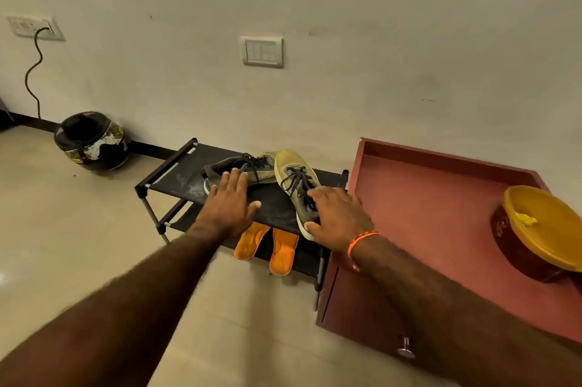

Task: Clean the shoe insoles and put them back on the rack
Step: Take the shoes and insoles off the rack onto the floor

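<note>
At the far left a socket plate (35,27) sits on the wall, with a dark cable (34,71) hanging from it toward the floor; below it a black helmet (92,140) lies on the pale floor against the wall. Farther right a switch plate (262,51) is fixed to the wall above the rack (176,177), a low black frame with 2 fabric shelves. The left hand (228,204) hovers over the top shelf with its fingers straight and spread, their tips at the heel of the left shoe (248,167), which lies on its side; whether they touch it cannot be told. On the lower shelf, between the 2 forearms, lie 2 orange insoles (280,249) side by side, their near ends jutting past the shelf's front edge. The right shoe (294,178) stands on the top shelf, toe toward the wall; the right hand (338,218) rests on its heel end, fingers bent over the laces and thumb against the sole's edge; an orange thread band (362,240) circles that wrist. Just beside the rack stands a reddish cabinet (425,213) with a raised rim; at the far right of its top sits a brown tub with a yellow lid (541,229).
</note>
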